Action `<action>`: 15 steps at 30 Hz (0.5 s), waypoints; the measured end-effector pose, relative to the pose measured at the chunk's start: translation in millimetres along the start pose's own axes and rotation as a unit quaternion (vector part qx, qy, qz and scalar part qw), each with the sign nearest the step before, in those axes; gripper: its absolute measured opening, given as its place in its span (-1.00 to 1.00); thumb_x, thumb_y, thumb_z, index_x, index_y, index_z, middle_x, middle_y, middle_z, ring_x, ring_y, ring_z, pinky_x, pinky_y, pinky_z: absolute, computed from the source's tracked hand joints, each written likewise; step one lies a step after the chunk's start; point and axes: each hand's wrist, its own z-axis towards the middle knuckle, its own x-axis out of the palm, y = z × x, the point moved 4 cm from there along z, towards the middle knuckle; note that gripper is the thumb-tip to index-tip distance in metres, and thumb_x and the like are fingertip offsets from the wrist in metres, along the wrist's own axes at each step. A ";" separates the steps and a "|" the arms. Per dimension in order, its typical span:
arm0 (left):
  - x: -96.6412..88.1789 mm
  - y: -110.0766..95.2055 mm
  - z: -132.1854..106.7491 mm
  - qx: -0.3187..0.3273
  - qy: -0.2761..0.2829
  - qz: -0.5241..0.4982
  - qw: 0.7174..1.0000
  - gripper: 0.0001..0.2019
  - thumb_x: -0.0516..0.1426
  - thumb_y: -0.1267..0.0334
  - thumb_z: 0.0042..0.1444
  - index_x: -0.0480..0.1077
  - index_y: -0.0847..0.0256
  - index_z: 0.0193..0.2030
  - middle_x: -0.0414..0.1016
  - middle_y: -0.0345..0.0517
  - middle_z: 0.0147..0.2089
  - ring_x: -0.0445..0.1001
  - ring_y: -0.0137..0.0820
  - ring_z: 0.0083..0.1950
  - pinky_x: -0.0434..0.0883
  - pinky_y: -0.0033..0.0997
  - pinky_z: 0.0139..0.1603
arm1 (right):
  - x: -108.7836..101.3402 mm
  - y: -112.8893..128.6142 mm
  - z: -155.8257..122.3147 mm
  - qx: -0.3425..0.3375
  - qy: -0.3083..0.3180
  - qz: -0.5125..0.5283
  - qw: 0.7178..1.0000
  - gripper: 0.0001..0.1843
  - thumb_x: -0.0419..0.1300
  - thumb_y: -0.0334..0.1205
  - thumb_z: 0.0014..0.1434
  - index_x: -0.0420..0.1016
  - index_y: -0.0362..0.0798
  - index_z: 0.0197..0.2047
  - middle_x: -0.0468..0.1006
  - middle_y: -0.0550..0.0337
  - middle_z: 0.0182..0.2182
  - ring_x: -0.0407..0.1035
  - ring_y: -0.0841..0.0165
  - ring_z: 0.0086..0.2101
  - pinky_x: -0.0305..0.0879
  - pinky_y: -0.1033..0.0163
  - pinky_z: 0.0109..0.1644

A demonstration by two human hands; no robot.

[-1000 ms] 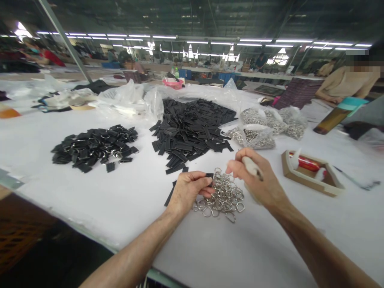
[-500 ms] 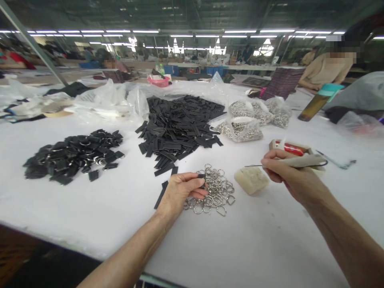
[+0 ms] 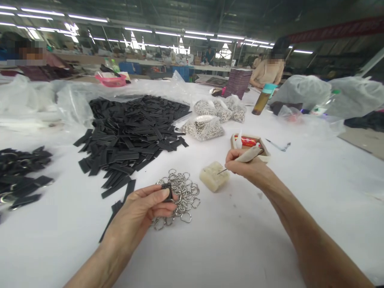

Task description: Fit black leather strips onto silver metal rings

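My left hand (image 3: 142, 210) is closed in a pinch on a small folded black strap piece (image 3: 167, 189) above a pile of metal D-rings (image 3: 183, 196). My right hand (image 3: 244, 166) grips a pale-handled needle tool (image 3: 247, 155). The tool's thin tip touches a yellowish wax block (image 3: 213, 176) lying just right of the rings. A big heap of black strap pieces (image 3: 132, 128) lies beyond my left hand.
A second black pile with rings (image 3: 21, 172) lies at the far left. Bags of D-rings (image 3: 204, 128) and a small wooden tray (image 3: 261, 142) sit behind the wax block. A bottle (image 3: 262, 98) and plastic bags stand farther back. Other people work at the far tables.
My right hand has swung the needle tool back from the right and set its tip on the wax block. My left hand has lifted the strap piece slightly. My view has shifted rightward.
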 end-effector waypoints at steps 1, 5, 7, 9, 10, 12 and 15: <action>4.2 -1.0 -0.2 -0.008 0.004 -0.004 1.000 -0.85 0.22 0.48 -0.13 0.39 0.37 -0.36 0.56 0.07 -0.42 0.50 -0.40 -0.57 0.46 -0.58 -0.59 | 1.5 -0.2 -0.1 0.000 0.005 0.002 1.000 -0.93 0.06 -0.28 -0.15 0.32 -0.07 -0.59 0.20 0.35 -0.70 0.05 0.50 -0.61 -0.17 0.35 -0.60; 19.8 -1.3 2.5 -0.032 0.011 -0.017 0.999 -0.85 0.22 0.49 -0.14 0.37 0.36 -0.37 0.56 0.07 -0.45 0.51 -0.36 -0.57 0.47 -0.53 -0.59 | 7.2 2.4 -1.5 -0.011 0.019 0.009 1.000 -0.93 0.05 -0.29 -0.15 0.29 -0.06 -0.60 0.21 0.34 -0.67 0.06 0.48 -0.58 -0.17 0.34 -0.58; 23.3 1.0 4.9 -0.021 0.004 -0.018 1.000 -0.87 0.21 0.51 -0.13 0.36 0.35 -0.39 0.56 0.06 -0.47 0.51 -0.36 -0.58 0.47 -0.54 -0.59 | 9.1 3.1 -1.7 -0.019 0.024 0.014 0.999 -0.93 0.03 -0.30 -0.15 0.28 -0.07 -0.60 0.21 0.33 -0.66 0.06 0.48 -0.57 -0.16 0.34 -0.58; 22.8 4.5 6.6 -0.008 -0.003 -0.014 1.000 -0.86 0.21 0.51 -0.14 0.36 0.35 -0.40 0.55 0.06 -0.48 0.50 -0.37 -0.58 0.46 -0.54 -0.59 | 10.4 2.0 -1.1 -0.024 0.028 0.010 0.999 -0.92 0.02 -0.30 -0.15 0.28 -0.06 -0.60 0.21 0.33 -0.66 0.06 0.48 -0.57 -0.16 0.34 -0.57; 21.5 6.3 7.0 -0.004 -0.005 -0.011 1.000 -0.86 0.22 0.51 -0.15 0.36 0.36 -0.40 0.56 0.06 -0.48 0.51 -0.36 -0.57 0.47 -0.54 -0.58 | 11.1 0.8 -0.5 -0.025 0.028 0.005 0.999 -0.93 0.02 -0.29 -0.15 0.27 -0.06 -0.60 0.21 0.33 -0.66 0.06 0.48 -0.58 -0.16 0.33 -0.58; 18.6 9.3 7.0 -0.006 -0.003 -0.004 1.000 -0.85 0.23 0.50 -0.17 0.36 0.37 -0.41 0.56 0.07 -0.46 0.51 -0.35 -0.57 0.47 -0.52 -0.58 | 12.5 -2.0 1.0 -0.023 0.025 -0.005 0.999 -0.93 0.03 -0.29 -0.15 0.28 -0.06 -0.60 0.22 0.34 -0.66 0.06 0.49 -0.59 -0.17 0.34 -0.59; 15.3 9.8 5.1 -0.011 -0.002 0.001 1.000 -0.84 0.24 0.49 -0.18 0.36 0.38 -0.40 0.56 0.08 -0.45 0.51 -0.35 -0.56 0.48 -0.51 -0.57 | 16.1 -5.5 3.2 -0.015 0.025 -0.013 1.000 -0.94 0.04 -0.28 -0.16 0.29 -0.06 -0.59 0.24 0.34 -0.66 0.06 0.49 -0.59 -0.17 0.34 -0.60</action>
